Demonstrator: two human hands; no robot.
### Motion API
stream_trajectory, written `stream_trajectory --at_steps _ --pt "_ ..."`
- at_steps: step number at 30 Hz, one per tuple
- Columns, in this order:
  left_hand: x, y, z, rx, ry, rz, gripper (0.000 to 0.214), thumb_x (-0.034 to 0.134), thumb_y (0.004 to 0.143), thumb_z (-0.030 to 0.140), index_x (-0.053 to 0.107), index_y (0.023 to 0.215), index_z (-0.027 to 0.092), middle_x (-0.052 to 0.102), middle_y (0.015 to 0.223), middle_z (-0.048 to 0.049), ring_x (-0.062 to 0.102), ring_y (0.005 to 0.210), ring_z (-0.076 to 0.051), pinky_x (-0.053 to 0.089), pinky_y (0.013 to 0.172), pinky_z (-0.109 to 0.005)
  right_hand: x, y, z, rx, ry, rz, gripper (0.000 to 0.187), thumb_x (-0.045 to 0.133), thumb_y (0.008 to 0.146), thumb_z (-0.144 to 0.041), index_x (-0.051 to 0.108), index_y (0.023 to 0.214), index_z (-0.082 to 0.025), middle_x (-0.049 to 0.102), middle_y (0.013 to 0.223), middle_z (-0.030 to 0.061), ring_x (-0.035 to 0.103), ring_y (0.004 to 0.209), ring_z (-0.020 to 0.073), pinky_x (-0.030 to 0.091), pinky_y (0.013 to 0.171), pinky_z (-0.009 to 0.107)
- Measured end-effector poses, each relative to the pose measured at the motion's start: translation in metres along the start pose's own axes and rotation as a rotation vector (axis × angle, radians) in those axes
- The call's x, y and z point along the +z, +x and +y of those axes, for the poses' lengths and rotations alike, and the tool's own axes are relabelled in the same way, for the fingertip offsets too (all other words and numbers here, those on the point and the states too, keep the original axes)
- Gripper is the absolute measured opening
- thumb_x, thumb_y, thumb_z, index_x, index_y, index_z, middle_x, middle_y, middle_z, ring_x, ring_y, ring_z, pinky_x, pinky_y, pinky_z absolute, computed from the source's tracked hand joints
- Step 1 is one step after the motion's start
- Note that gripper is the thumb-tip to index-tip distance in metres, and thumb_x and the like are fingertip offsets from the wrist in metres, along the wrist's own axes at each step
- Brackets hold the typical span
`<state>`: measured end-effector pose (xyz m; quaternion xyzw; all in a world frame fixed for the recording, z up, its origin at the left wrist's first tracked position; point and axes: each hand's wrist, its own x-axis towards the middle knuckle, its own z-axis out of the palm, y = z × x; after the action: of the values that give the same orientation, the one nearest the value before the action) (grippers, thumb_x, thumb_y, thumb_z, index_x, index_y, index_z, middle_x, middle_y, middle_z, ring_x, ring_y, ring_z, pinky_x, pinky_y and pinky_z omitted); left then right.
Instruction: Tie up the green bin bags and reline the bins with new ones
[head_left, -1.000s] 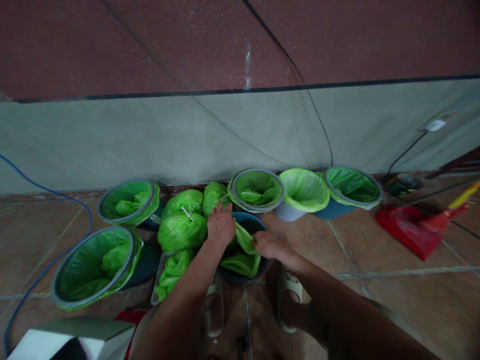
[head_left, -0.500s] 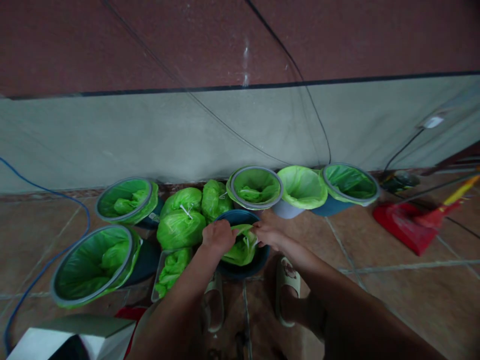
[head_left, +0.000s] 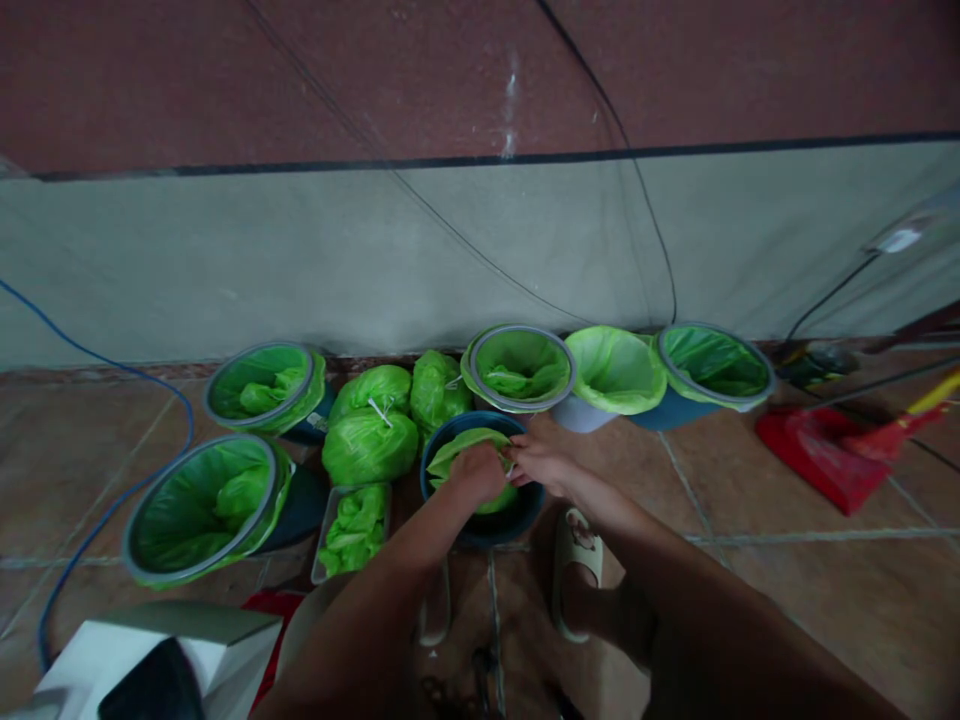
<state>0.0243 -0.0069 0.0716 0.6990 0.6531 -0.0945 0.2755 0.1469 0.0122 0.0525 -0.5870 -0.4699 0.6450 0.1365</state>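
Observation:
A dark blue bin stands on the floor in front of my feet. Inside it sits a green plastic bag, bunched at the top. My left hand is closed on the bag's gathered edge, its fingers partly hidden from above. My right hand pinches the bag close beside it, near a small white bit that looks like a drawstring. Both hands meet over the right part of the bin's mouth. Left of the bin lie tied green bags with white strings, and another green bag.
Green-lined bins stand at left, and a lined bin, a pale bin and a blue bin along the wall. A clear tub holds green bags. A red dustpan lies right; a white box is lower left.
My left hand has moved right, from the bag's left side to close beside my right hand. The bag's opening is drawn together more. The view has shifted slightly.

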Motion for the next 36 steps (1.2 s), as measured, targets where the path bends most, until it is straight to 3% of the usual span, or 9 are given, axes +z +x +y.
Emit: stream_trajectory --at_steps 3,9,17,21,23,28,33,36 --pt "-0.001 0.001 0.0 0.016 -0.024 0.02 0.048 0.056 0.089 0.04 0.054 0.126 0.01 0.07 0.112 -0.0175 0.066 0.11 -0.028 0.052 0.089 -0.034 0.0 -0.001 0.001 -0.032 -0.005 -0.017 0.018 0.045 0.09 -0.015 0.062 0.087 -0.015 0.067 0.072 0.0026 0.061 0.061 0.0097 0.049 0.058 0.018" --pt "-0.005 0.002 -0.005 0.028 0.015 0.148 0.029 0.048 0.091 0.029 0.067 0.107 0.014 0.072 0.108 -0.0148 0.067 0.104 -0.026 0.052 0.089 -0.034 -0.005 0.011 0.012 -0.042 -0.019 -0.052 0.013 0.049 0.09 -0.018 0.061 0.088 -0.014 0.071 0.074 0.006 0.066 0.063 0.0127 0.051 0.057 0.019" --pt "-0.021 0.007 -0.03 -0.04 0.139 0.114 0.031 0.047 0.084 0.018 0.073 0.101 0.016 0.072 0.111 -0.013 0.067 0.106 -0.026 0.052 0.089 -0.033 -0.027 0.024 0.021 0.008 -0.081 0.076 0.012 0.058 0.088 -0.027 0.06 0.087 -0.016 0.068 0.067 0.0047 0.06 0.053 0.0105 0.049 0.052 0.02" --pt "-0.018 0.007 -0.025 0.008 0.124 0.158 0.032 0.044 0.089 0.025 0.073 0.099 0.017 0.073 0.108 -0.0116 0.068 0.103 -0.024 0.052 0.089 -0.032 -0.019 0.008 0.009 -0.031 -0.035 -0.001 0.023 0.057 0.09 -0.039 0.06 0.093 -0.017 0.071 0.087 0.0068 0.064 0.067 0.0113 0.052 0.057 0.021" --pt "-0.015 0.007 -0.019 0.017 0.093 0.157 0.033 0.044 0.091 0.031 0.074 0.099 0.018 0.074 0.106 -0.0104 0.068 0.101 -0.023 0.052 0.088 -0.031 -0.01 0.003 0.006 -0.066 -0.04 -0.017 0.021 0.058 0.09 -0.038 0.06 0.092 -0.017 0.07 0.088 0.0056 0.063 0.07 0.011 0.05 0.056 0.018" --pt "-0.013 0.009 -0.017 0.0 0.078 0.132 0.031 0.052 0.089 0.039 0.075 0.097 0.02 0.074 0.105 -0.0088 0.069 0.1 -0.023 0.053 0.086 -0.03 -0.006 0.014 0.012 -0.06 -0.114 0.106 0.014 0.057 0.088 -0.023 0.056 0.075 -0.016 0.059 0.06 -0.0008 0.06 0.058 0.0095 0.042 0.048 0.015" --pt "-0.019 0.01 -0.034 -0.103 0.133 0.106 0.03 0.052 0.087 0.03 0.072 0.106 0.016 0.072 0.114 -0.0139 0.066 0.109 -0.027 0.052 0.091 -0.035 -0.03 0.027 0.018 -0.066 -0.26 0.233 0.016 0.058 0.086 -0.023 0.057 0.071 -0.016 0.059 0.059 -0.0002 0.062 0.058 0.0113 0.042 0.049 0.017" --pt "-0.019 0.011 -0.041 -0.144 0.145 0.08 0.034 0.047 0.09 0.026 0.07 0.11 0.012 0.07 0.116 -0.0182 0.066 0.109 -0.03 0.052 0.091 -0.038 -0.036 0.023 0.014 -0.042 -0.21 0.227 0.014 0.059 0.085 -0.023 0.059 0.072 -0.016 0.062 0.062 0.0008 0.063 0.061 0.0124 0.045 0.053 0.019"
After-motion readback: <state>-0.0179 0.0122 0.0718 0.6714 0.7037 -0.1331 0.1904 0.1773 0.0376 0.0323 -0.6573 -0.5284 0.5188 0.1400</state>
